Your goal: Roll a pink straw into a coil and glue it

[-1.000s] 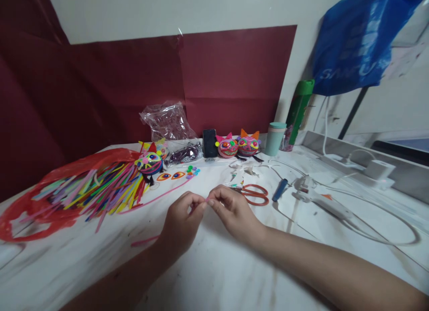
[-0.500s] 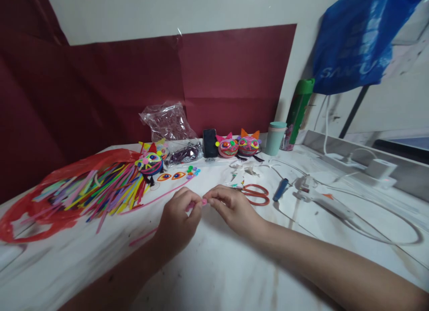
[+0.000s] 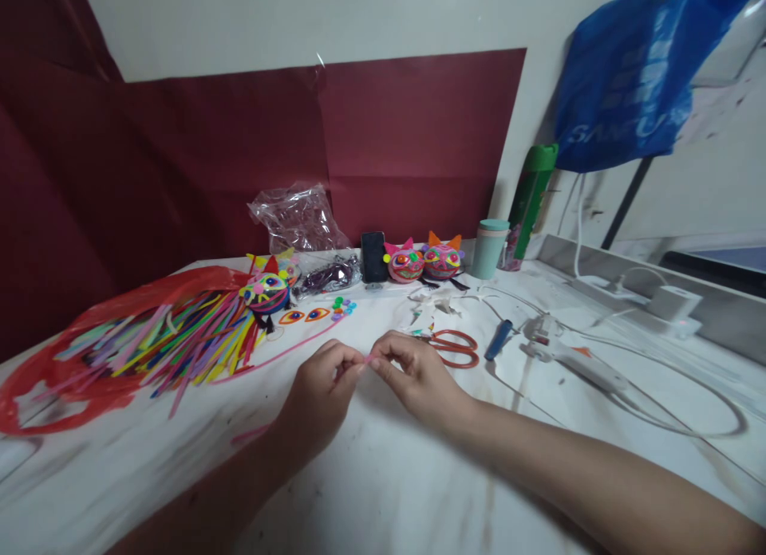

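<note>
My left hand (image 3: 320,391) and right hand (image 3: 412,371) pinch a pink strip (image 3: 364,361) between their fingertips above the worktop (image 3: 383,475); scissors (image 3: 455,348) lie just right.

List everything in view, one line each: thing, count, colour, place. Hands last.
pink strip: one, pink, pinched between both hands
strips: many, mixed colours, on the red bag, left
red bag: one, red, table's left
cat heads: three, multicoloured, two at the back, one by the strips
scissors: one, red, right of the hands
glue gun: one, white, right
cup: one, teal, back
bottle: one, green, back
blue bag: one, hanging, upper right
table: one, white
left hand: on the strip
right hand: on the strip
</note>
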The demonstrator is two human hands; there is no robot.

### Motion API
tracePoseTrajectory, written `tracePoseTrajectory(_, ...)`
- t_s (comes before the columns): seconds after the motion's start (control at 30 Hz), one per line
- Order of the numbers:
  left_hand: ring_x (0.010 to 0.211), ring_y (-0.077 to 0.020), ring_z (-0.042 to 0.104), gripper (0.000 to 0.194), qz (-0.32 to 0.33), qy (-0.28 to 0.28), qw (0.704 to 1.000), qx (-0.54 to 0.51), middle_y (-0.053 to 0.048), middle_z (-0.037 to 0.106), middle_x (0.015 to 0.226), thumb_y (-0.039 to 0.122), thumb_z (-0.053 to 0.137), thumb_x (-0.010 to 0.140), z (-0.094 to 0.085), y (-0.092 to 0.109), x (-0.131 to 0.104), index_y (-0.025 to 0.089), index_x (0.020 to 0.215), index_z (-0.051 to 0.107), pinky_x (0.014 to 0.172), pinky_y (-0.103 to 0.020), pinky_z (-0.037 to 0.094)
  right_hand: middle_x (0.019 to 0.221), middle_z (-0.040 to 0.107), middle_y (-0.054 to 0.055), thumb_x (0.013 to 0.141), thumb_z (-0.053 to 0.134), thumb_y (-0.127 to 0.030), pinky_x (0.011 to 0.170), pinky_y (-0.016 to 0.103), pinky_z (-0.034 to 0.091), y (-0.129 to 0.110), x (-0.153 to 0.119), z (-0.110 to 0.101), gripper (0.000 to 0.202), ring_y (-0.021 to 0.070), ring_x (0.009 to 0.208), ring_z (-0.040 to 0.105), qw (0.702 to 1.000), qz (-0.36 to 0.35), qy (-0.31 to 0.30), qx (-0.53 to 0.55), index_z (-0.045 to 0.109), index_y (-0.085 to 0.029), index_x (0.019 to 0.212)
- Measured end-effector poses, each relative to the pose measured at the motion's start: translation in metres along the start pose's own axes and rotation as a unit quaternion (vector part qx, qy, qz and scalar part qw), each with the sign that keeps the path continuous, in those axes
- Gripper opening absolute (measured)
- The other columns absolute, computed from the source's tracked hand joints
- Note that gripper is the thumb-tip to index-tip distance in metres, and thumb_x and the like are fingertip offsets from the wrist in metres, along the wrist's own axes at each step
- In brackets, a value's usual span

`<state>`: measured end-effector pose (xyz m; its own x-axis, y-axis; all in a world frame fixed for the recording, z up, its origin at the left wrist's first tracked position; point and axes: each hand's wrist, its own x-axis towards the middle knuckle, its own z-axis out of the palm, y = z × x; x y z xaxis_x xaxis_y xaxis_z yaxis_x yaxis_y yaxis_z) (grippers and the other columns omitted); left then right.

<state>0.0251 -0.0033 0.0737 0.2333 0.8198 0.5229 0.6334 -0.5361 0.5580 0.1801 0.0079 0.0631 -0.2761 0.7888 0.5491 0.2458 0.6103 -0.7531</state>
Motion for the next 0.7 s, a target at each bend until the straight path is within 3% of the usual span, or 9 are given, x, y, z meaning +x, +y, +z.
tracePoseTrajectory(0.17,0.066,-0.0145,0.051,0.017,0.092,-0.013,0.992,0.086,-0.001,0.054,0.066,0.015,0.042,0.079,0.002,-0.008,-0.001,0.018,0.065,0.052,0.062,-0.026,0.039,0.069,0.055,0.003,0.077,0.048,-0.006,0.063,0.025,0.04,0.002,0.003,-0.009,0.013,0.0145,0.069,0.051,0.986,-0.095,-0.078,-0.111,0.055,-0.016,0.071)
tracePoseTrajectory(0.27,0.064,-0.0146,0.049,0.016,0.113,-0.023,0.989,0.092,-0.001,0.053,0.064,0.013,0.042,0.077,0.004,-0.007,-0.002,0.017,0.064,0.051,0.061,-0.027,0.039,0.069,0.055,0.005,0.075,0.047,-0.004,0.063,0.027,0.04,0.002,0.004,-0.013,0.014,0.0161,0.07,0.05,0.967,-0.154,-0.114,-0.166,0.056,-0.014,0.071)
tracePoseTrajectory(0.33,0.062,-0.0134,0.048,0.014,0.09,-0.009,0.994,0.063,0.0,0.051,0.062,0.014,0.045,0.075,0.003,-0.003,-0.002,0.017,0.063,0.051,0.059,-0.025,0.038,0.07,0.056,0.005,0.076,0.048,-0.005,0.063,0.026,0.04,0.001,0.005,-0.013,0.014,0.0154,0.069,0.05,0.974,-0.133,-0.11,-0.146,0.058,-0.014,0.072)
tracePoseTrajectory(0.43,0.059,-0.0117,0.047,0.014,0.023,0.033,0.999,-0.009,0.002,0.048,0.06,0.018,0.047,0.076,0.0,0.002,-0.002,0.018,0.063,0.051,0.057,-0.023,0.039,0.073,0.059,0.003,0.078,0.053,-0.013,0.064,0.025,0.042,0.0,0.004,-0.009,0.008,0.0131,0.068,0.053,0.996,-0.036,-0.073,-0.03,0.06,-0.016,0.075)
tracePoseTrajectory(0.53,0.06,-0.0115,0.048,0.014,-0.011,0.055,0.996,-0.064,0.002,0.05,0.06,0.02,0.048,0.076,0.0,0.006,-0.003,0.018,0.062,0.05,0.058,-0.023,0.04,0.072,0.058,0.001,0.078,0.057,-0.022,0.063,0.025,0.043,0.002,0.001,0.0,0.007,0.0126,0.067,0.054,0.996,0.035,-0.022,0.081,0.06,-0.017,0.076)
tracePoseTrajectory(0.7,0.061,-0.0118,0.05,0.012,-0.024,0.046,0.997,-0.05,0.002,0.053,0.062,0.021,0.048,0.075,0.003,0.004,-0.004,0.018,0.064,0.052,0.059,-0.023,0.041,0.07,0.055,0.0,0.08,0.055,-0.023,0.062,0.024,0.041,0.004,-0.003,0.006,0.009,0.0125,0.067,0.052,0.997,0.016,0.025,0.075,0.059,-0.017,0.074)
